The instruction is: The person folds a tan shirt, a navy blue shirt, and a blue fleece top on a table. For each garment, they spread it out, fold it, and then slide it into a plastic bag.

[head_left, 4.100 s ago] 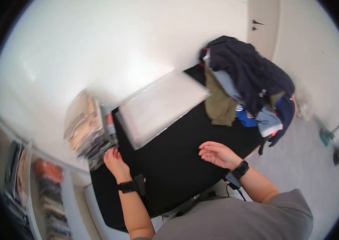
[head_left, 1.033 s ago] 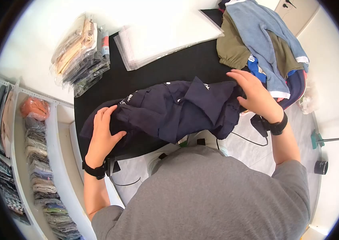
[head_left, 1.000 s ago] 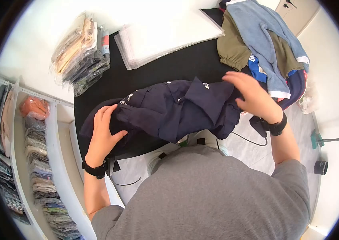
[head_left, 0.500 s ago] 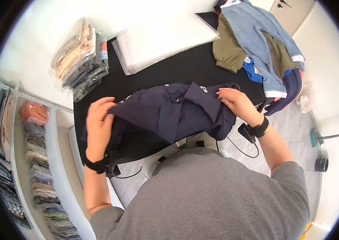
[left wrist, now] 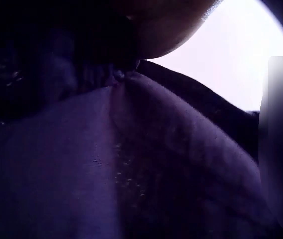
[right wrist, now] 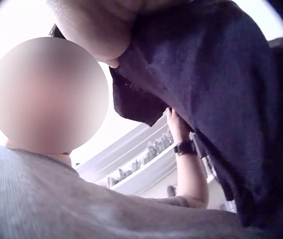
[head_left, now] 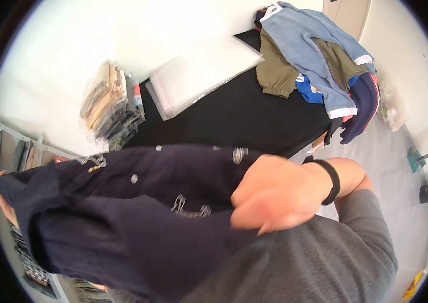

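A dark navy garment (head_left: 183, 171) with pale round buttons and white outlined embroidery stretches between my raised hands, in front of my chest and across the table's near side. My right hand (head_left: 274, 194), blurred, grips its right end with curled fingers. At the far left edge of the head view, my left hand (head_left: 6, 202) holds the other end and is mostly hidden behind the cloth. The right wrist view shows that left hand (right wrist: 174, 119) at the garment's edge. Dark folds of the garment (left wrist: 181, 134) fill most of the left wrist view, below part of the hand.
On the black table (head_left: 214, 126) lies a stack of clear plastic bags (head_left: 204, 70). Bagged folded clothes (head_left: 110, 106) are piled to its left. A heap with a blue fleece (head_left: 295, 40) and olive trousers (head_left: 276, 76) overhangs the right end. Shelving (head_left: 47, 146) stands at left.
The navy garment lay bunched on the table with both hands at its ends. Now both hands have lifted it and spread it wide, the left far out to the left.
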Tool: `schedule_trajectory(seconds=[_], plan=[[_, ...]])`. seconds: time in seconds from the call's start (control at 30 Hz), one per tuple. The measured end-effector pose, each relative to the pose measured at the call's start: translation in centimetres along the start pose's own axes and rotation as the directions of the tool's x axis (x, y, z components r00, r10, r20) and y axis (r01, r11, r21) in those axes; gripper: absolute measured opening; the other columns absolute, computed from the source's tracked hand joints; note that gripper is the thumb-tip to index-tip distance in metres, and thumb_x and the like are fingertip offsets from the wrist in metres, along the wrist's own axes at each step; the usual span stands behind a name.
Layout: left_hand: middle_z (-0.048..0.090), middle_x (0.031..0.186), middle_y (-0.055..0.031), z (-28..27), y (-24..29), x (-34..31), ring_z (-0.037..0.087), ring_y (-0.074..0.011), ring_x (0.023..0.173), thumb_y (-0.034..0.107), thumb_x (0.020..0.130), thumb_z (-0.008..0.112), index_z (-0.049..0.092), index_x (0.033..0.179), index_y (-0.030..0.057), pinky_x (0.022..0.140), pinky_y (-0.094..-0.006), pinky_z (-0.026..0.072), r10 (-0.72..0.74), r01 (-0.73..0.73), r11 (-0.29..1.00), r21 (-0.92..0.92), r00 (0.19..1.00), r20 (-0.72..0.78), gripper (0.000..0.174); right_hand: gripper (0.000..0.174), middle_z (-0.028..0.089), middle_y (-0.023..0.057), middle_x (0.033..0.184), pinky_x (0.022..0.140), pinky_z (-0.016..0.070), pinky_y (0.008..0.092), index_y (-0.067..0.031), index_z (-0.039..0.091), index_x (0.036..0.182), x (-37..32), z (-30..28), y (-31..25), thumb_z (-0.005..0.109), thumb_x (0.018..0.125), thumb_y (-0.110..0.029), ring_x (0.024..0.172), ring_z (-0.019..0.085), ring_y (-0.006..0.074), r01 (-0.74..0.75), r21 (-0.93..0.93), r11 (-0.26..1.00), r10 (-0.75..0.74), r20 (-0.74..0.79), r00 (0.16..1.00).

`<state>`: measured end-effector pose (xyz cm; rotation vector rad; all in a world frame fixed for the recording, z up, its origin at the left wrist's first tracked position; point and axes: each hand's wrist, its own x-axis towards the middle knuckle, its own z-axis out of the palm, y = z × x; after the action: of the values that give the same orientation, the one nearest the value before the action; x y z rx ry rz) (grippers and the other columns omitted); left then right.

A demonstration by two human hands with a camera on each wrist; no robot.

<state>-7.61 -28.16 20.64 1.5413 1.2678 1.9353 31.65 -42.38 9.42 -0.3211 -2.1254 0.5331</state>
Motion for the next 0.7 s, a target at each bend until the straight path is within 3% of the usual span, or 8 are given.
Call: schedule_trajectory(seconds=[0.13,0.23,0.3,0.33,0.43,0.57,0.67,0.7], plan=[[0.059,0.114,-0.0216,1.2,-0.4,11.1,0.059,-0.03,0.104,0.022,0.092,0.047,0.048,0.126,0.0019,0.09,-0.0384,0.0471,0.471,-0.528,0.749,0.399,0.849,0.239,0.039,0.016,0.055,0.0088,0.075,0.055,0.0452,0.032,0.001,0.057,0.093,0.7,-0.7,-0.6,0.052,0.091,-0.014,0.061,0.054,0.0277,-0.004,0.052,0.999,0.024,-0.383,0.923],[0.057,0.118,-0.0213,7.5,-1.5,15.5,0.056,-0.0308,0.11,0.021,0.096,0.041,0.05,0.124,-0.002,0.095,-0.0344,0.042,0.588,-0.686,0.342,0.642,0.689,0.424,0.037,0.017,0.052,0.0048,0.079,0.064,0.0433,0.0268,-0.0026,0.055,0.094,-1.1,-3.4,0.4,0.049,0.095,-0.018,0.07,0.052,0.014,-0.373,-0.002,0.928,0.296,-0.606,0.738],[0.059,0.113,-0.0218,16.1,-3.2,11.7,0.057,-0.0343,0.106,0.021,0.096,0.042,0.054,0.119,0.0003,0.089,-0.0368,0.044,0.623,-0.776,0.343,0.529,0.61,0.491,0.033,0.019,0.049,-0.0008,0.078,0.07,0.0395,0.0225,-0.0021,0.054,0.092,-2.7,-5.2,2.4,0.046,0.097,-0.019,0.075,0.045,0.0065,-0.462,0.146,0.875,0.425,-0.688,0.588],[0.06,0.107,-0.0227,19.3,-4.6,10.7,0.058,-0.0368,0.101,0.02,0.095,0.043,0.056,0.113,0.0001,0.085,-0.0388,0.0453,0.669,-0.862,0.209,0.462,0.471,0.576,0.03,0.021,0.047,-0.003,0.077,0.072,0.0378,0.0211,-0.0018,0.053,0.09,-3.8,-6.2,3.6,0.045,0.098,-0.019,0.077,0.042,0.0045,-0.49,0.186,0.852,0.462,-0.709,0.533],[0.061,0.094,-0.0239,28.8,-8.4,7.1,0.057,-0.0414,0.089,0.017,0.092,0.045,0.057,0.098,-0.0005,0.076,-0.0429,0.0456,0.494,-0.791,0.528,0.308,0.581,0.647,0.022,0.025,0.047,-0.0022,0.076,0.071,0.0374,0.0215,-0.0015,0.051,0.087,-8.2,-8.9,7.5,0.042,0.098,-0.022,0.076,0.043,0.0054,-0.615,0.199,0.763,0.533,-0.733,0.423],[0.06,0.089,-0.0243,38.9,-14.8,3.0,0.056,-0.0415,0.089,0.018,0.09,0.046,0.056,0.091,0.0013,0.076,-0.0474,0.044,0.35,-0.754,0.573,0.322,0.58,0.735,0.02,0.023,0.049,0.0004,0.077,0.073,0.0387,0.024,-0.0009,0.051,0.089,-15.3,-11.4,13.3,0.044,0.097,-0.021,0.077,0.045,0.0076,-0.722,0.183,0.667,0.56,-0.763,0.324],[0.057,0.103,-0.0161,43.2,-18.8,-1.5,0.057,-0.0345,0.096,0.027,0.087,0.056,0.054,0.11,0.0123,0.08,-0.0476,0.047,0.221,-0.768,0.48,0.425,0.574,0.788,0.028,0.024,0.055,0.0055,0.078,0.074,0.0413,0.0281,-0.0003,0.053,0.093,-20.8,-12.1,16.7,0.047,0.095,-0.024,0.077,0.05,0.0115,-0.814,0.093,0.573,0.508,-0.82,0.264],[0.056,0.107,-0.0157,44.6,-20.4,-2.5,0.055,-0.034,0.101,0.026,0.084,0.061,0.053,0.115,0.013,0.081,-0.0467,0.047,0.14,-0.742,0.501,0.445,0.577,0.805,0.034,0.026,0.057,0.0074,0.077,0.073,0.0426,0.0301,-0.0006,0.054,0.096,-22.4,-11.9,16.9,0.049,0.094,-0.026,0.076,0.052,0.014,-0.905,-0.021,0.425,0.518,-0.814,0.262]])
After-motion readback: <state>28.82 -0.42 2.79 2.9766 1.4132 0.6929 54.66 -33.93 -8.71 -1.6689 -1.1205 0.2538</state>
